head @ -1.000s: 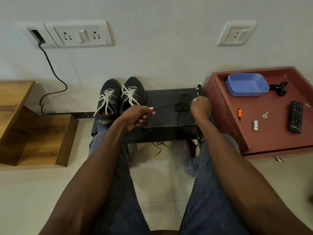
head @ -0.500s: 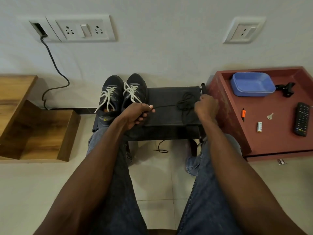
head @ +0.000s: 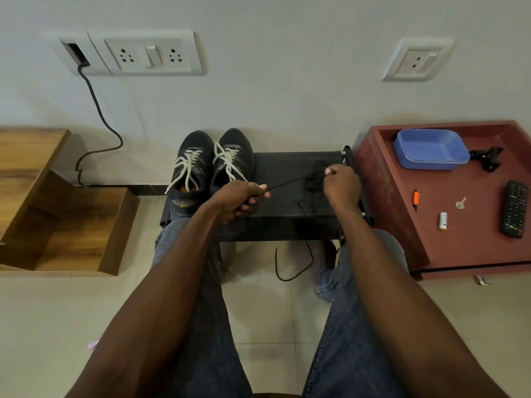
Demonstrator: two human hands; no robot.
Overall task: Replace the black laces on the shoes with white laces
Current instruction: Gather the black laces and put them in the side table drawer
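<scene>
- I see the black lace (head: 290,183) stretched taut between my hands: the left hand (head: 240,198) pinches one end, the right hand (head: 342,186) grips it beside a loose coil.
- It looks light, limp and tangle-prone; I judge the stiff tips the best hold.
- Both shoes (head: 214,165) already carry white laces (head: 189,168) and stand at the left of the dark worktop (head: 281,168).
- Tiled floor below; red cabinet (head: 402,219) to the right.
</scene>
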